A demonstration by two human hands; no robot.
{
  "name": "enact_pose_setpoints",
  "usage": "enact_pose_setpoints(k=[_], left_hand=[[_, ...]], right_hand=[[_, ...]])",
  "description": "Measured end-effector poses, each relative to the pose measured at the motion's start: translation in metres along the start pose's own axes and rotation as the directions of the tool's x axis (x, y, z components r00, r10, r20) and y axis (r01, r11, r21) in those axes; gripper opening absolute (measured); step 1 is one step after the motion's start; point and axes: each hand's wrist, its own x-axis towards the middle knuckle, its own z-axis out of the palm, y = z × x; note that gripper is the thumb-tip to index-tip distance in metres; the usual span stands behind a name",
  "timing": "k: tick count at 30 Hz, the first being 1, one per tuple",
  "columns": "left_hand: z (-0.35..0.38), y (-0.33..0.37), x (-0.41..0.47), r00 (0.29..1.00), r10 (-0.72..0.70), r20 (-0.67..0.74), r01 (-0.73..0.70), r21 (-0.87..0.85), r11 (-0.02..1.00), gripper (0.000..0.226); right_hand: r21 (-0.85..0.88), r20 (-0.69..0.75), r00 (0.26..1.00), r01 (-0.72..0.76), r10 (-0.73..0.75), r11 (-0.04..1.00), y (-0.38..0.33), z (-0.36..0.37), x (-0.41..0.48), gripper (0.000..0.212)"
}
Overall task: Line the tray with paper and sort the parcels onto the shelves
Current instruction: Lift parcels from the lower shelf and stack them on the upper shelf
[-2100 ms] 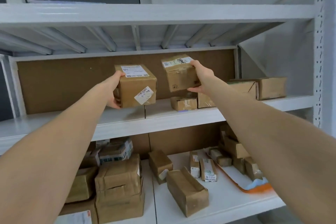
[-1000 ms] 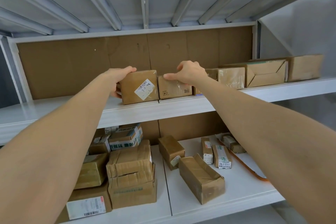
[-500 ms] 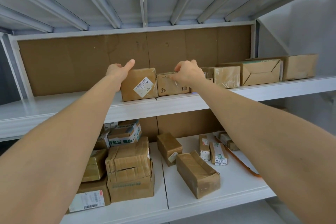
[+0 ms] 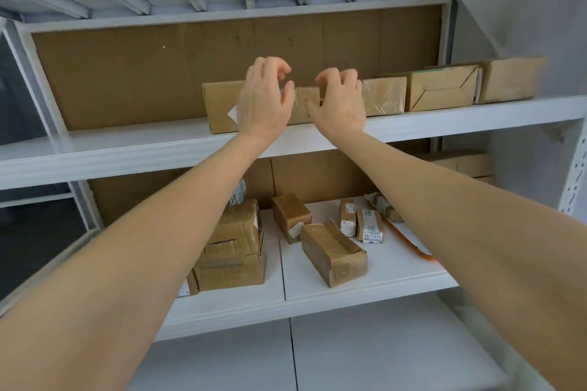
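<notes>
Two cardboard parcels stand side by side on the upper shelf [image 4: 127, 149]: a taller labelled box [image 4: 219, 105] and a lower taped box [image 4: 303, 101]. My left hand [image 4: 265, 98] hovers in front of the taller box, fingers loosely curled, holding nothing. Just to its right, my right hand [image 4: 340, 101] is raised before the taped box, also loose and holding nothing. Both hands partly hide the two boxes. An orange tray edge [image 4: 413, 246] shows on the lower shelf, mostly behind my right forearm.
More boxes [image 4: 441, 89] line the upper shelf to the right. The lower shelf [image 4: 365, 292] carries a stack of boxes [image 4: 232, 251], a long brown parcel [image 4: 332, 254] and several small labelled packets [image 4: 368, 225]. A brown backboard [image 4: 127, 79] closes the rear.
Both hands have let go of the two boxes and pulled back from them, fingers now loose. The boxes stay on the upper shelf against each other.
</notes>
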Motion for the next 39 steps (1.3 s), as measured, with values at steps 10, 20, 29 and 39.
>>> enact_pose_setpoints(k=[10,20,29,39], left_hand=[[0.039,0.026,-0.117,0.879,-0.109,0.464,0.125,-0.005,0.992,0.021],[0.113,-0.034,-0.197,0.033,-0.516,0.856,0.811,0.279,0.514,0.063],[0.194,-0.081,-0.227,0.005,-0.622,0.783,0.908,0.257,0.331,0.062],[0.252,-0.141,-0.218,-0.074,-0.738,0.671,0.974,0.208,0.091,0.055]], right_hand=[[-0.082,0.092,0.991,-0.084,0.092,0.993,0.069,0.01,-0.089,0.029],[-0.392,0.544,0.558,-0.491,0.626,0.778,0.167,0.097,-0.123,0.078],[-0.392,0.519,0.527,-0.553,0.673,0.735,0.198,0.181,-0.135,0.081],[-0.28,0.715,0.494,-0.446,0.495,0.85,0.172,0.268,-0.087,0.093]])
